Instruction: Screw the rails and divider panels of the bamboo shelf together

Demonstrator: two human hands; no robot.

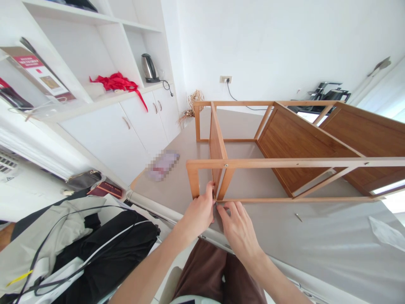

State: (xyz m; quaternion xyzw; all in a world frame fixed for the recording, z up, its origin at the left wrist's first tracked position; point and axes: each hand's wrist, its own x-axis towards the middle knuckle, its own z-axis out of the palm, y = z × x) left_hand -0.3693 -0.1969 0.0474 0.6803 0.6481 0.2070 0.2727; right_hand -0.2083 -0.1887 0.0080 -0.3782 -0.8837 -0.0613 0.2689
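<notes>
A wooden shelf rack (253,163) lies on its side on the grey table, with several brown panels set between its rails. My left hand (201,213) is closed around the lower near part of the end panel (217,139), its thumb up against the wood. Beside it, my right hand (236,219) has its fingers pinched together at the near lower rail (262,200). Whatever is between those fingertips is too small or hidden to name. A small metal screw-like piece (298,217) lies on the table, right of my right hand.
The grey table (278,228) has its edge close to my legs. A clear plastic bag (387,232) lies at right, a blurred packet (163,165) at left. Black clothes (104,240) and cables are at lower left. White cabinets (110,122) hold a kettle (149,67) and red ribbon (117,82).
</notes>
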